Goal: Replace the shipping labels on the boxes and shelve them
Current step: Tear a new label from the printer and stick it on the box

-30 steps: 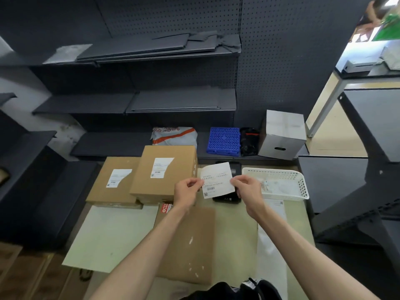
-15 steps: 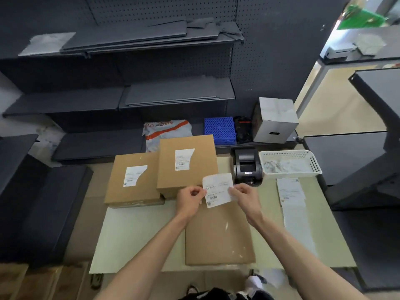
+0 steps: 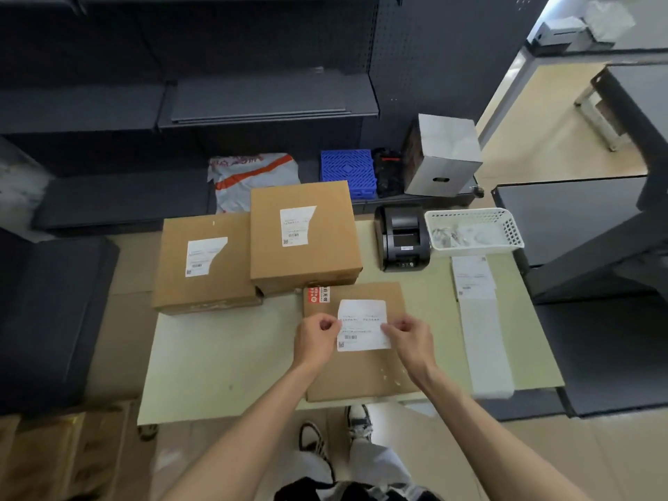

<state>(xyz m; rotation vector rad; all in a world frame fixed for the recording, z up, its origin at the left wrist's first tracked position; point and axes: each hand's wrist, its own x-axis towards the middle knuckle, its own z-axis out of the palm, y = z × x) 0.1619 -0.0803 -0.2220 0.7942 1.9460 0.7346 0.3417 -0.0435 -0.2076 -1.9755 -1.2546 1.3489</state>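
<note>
A white shipping label (image 3: 362, 325) is held over the flat brown box (image 3: 356, 370) lying near the table's front edge. My left hand (image 3: 315, 339) pinches the label's left edge and my right hand (image 3: 408, 338) pinches its right edge. Whether the label touches the box I cannot tell. Behind it stand two taller brown boxes, each with a white label on top: one at the left (image 3: 202, 262) and one in the middle (image 3: 303, 233).
A black label printer (image 3: 402, 237) and a white mesh basket (image 3: 473, 231) sit at the table's back right, with a strip of label backing (image 3: 480, 320) along the right side. Dark shelves (image 3: 267, 103) rise behind, holding a blue crate (image 3: 347, 171), a grey box (image 3: 442, 157) and a mailer bag (image 3: 253, 179).
Both hands have brought the label down and toward me, from in front of the printer to over the flat box. The camera has tilted downward.
</note>
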